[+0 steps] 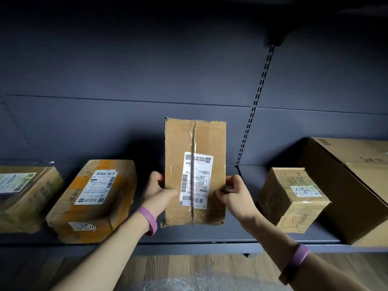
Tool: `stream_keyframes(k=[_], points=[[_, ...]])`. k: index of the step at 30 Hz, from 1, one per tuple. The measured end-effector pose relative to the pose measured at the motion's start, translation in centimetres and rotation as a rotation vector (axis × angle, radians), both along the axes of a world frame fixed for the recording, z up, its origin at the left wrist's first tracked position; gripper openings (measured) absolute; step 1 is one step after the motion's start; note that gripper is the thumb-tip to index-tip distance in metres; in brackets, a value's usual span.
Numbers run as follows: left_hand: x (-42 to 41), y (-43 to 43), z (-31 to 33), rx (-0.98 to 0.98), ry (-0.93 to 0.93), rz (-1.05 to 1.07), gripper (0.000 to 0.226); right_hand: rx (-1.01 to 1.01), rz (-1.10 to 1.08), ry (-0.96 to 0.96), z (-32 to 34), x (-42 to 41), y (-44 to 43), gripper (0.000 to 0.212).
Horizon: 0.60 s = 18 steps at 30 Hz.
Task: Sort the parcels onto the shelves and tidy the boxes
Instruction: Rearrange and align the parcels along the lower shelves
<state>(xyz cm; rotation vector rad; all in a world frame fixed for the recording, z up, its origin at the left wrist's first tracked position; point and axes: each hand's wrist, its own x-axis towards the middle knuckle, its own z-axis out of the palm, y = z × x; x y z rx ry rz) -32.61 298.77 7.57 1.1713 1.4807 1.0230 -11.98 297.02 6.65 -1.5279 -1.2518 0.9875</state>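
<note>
Head view. Holds a tall taped parcel (195, 171) on end at centre, over the dark shelf (189, 242); cannot tell whether its lower edge touches the shelf. Grips the 9 o'clock edge with the left hand (157, 190), thumb across the front, fingertips hidden behind the cardboard. Grips the 3 o'clock edge with the right hand (235, 192), fingers curled round the side. Carries a white label, print too small to read. Flanked at 8 o'clock by an orange-taped parcel (92, 198), then at 9 o'clock by another parcel (25, 196) cut off by the frame. Flanked at 4 o'clock by a small box (291, 198) with a handwritten label, touching or just beside a large box (346, 185) at 3 o'clock, also cut off.
</note>
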Motion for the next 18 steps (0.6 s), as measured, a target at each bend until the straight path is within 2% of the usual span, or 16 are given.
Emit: stream_keyframes(k=[4, 7, 9, 12, 13, 15, 16, 18], points=[[0.1, 0.7, -0.6, 0.065, -0.046, -0.013, 0.015, 0.029, -0.046, 0.069, -0.1, -0.2, 0.5, 0.013], [0.4, 1.0, -1.4, 0.031, -0.016, -0.005, 0.002, -0.028, 0.0, 0.085, -0.3, -0.6, 0.6, 0.02], [0.4, 1.1, -2.3, -0.009, 0.031, -0.033, 0.01, -0.069, 0.01, -0.004, -0.6, -0.8, 0.7, 0.023], [0.6, 1.8, -1.9, -0.038, 0.114, -0.064, 0.004, -0.088, -0.013, -0.112, -0.5, -0.9, 1.1, 0.028], [0.8, 2.2, -1.5, -0.024, 0.168, -0.041, 0.01, -0.1, -0.022, -0.141, -0.1, -0.9, 1.3, 0.029], [2.1, 2.5, 0.2, 0.062, 0.313, 0.083, 0.035, -0.124, -0.06, -0.227, 1.3, -0.1, 1.0, 0.029], [3.1, 2.4, 1.3, 0.153, 0.323, 0.127, 0.038, -0.113, -0.079, -0.279, 2.4, 0.8, 0.8, 0.029], [6.3, 1.8, 3.4, 0.285, 0.205, 0.116, 0.032, -0.057, -0.116, -0.382, 4.5, 3.2, 0.1, 0.029]])
